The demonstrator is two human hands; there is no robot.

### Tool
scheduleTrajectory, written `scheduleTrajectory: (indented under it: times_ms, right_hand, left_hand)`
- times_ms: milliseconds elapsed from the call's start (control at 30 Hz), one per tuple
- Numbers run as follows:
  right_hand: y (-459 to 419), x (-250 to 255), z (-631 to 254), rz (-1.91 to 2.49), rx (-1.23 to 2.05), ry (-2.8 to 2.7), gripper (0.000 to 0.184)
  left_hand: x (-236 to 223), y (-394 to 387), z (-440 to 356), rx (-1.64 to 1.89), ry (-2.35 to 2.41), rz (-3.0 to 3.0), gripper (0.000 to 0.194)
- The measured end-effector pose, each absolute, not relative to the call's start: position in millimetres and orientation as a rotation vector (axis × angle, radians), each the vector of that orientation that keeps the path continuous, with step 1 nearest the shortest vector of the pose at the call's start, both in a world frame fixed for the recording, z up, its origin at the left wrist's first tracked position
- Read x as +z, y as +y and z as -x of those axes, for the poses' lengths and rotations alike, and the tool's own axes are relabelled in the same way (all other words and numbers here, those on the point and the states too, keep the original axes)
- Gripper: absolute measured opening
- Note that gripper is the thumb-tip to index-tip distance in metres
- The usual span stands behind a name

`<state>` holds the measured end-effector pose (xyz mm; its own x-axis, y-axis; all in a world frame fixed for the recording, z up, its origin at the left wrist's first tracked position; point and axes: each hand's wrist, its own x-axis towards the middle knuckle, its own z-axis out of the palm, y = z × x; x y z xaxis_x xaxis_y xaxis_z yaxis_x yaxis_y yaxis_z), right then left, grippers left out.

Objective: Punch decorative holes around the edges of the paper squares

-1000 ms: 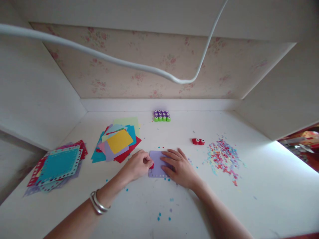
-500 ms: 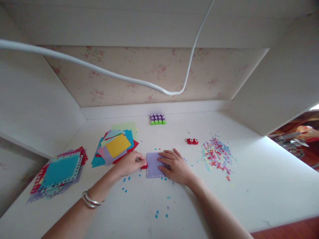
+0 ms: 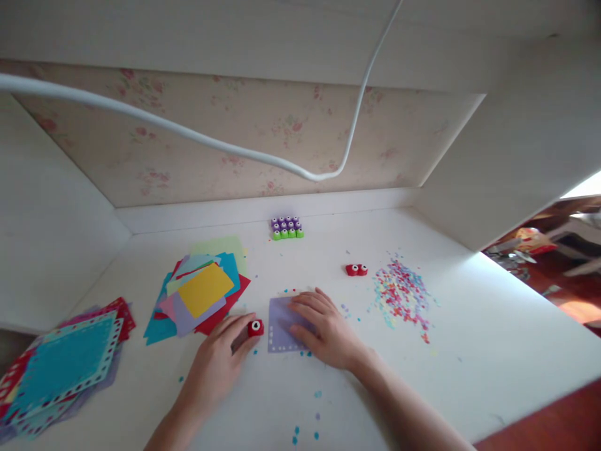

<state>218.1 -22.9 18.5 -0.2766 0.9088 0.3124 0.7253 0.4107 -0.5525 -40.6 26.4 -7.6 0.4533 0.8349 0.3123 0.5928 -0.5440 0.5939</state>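
A red craft paper punch (image 3: 256, 327) with a white top is pinched between the thumb and fingers of my left hand (image 3: 220, 357). It sits just left of a purple paper sheet (image 3: 279, 316), with a small gap between them. Small punched holes run along the sheet's left and bottom edges. My right hand (image 3: 323, 326) lies flat over the right part of the sheet, fingers stretched out, hiding that side. Small blue paper bits (image 3: 297, 431) are scattered on the white table below the sheet.
Colored paper sheets (image 3: 206, 289) are piled left of centre. Sheets with punched borders (image 3: 70, 360) lie stacked at far left. Purple and green punches (image 3: 287, 228) stand in rows at the back, two red punches (image 3: 357, 270) nearer. Confetti (image 3: 402, 291) is heaped at right. A white cable (image 3: 225, 144) hangs ahead.
My left hand has drawn the red punch left, away from the purple sheet's edge. My right hand stays on the sheet. The view has shifted slightly to the right.
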Motion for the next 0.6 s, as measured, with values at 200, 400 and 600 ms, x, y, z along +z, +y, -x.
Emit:
scheduleTrajectory:
  times_ms: [200,400,600]
  right_hand:
    - [-29.1,25.7,-189.0,1.100,0.645,-2.071,0.033]
    - [-27.5,23.8,-187.7,1.179,0.748,-1.875,0.023]
    - [-9.8,8.7,-264.0,1.607,0.323,-1.084,0.031]
  left_hand:
    - [-5.0,11.4,29.6,0.928,1.012,-2.389,0.037]
    - [-10.5,8.7,32.5,0.901,1.039,-2.383,0.044]
    - [-20.7,15.9,37.0,0.841,1.118,-2.313,0.032]
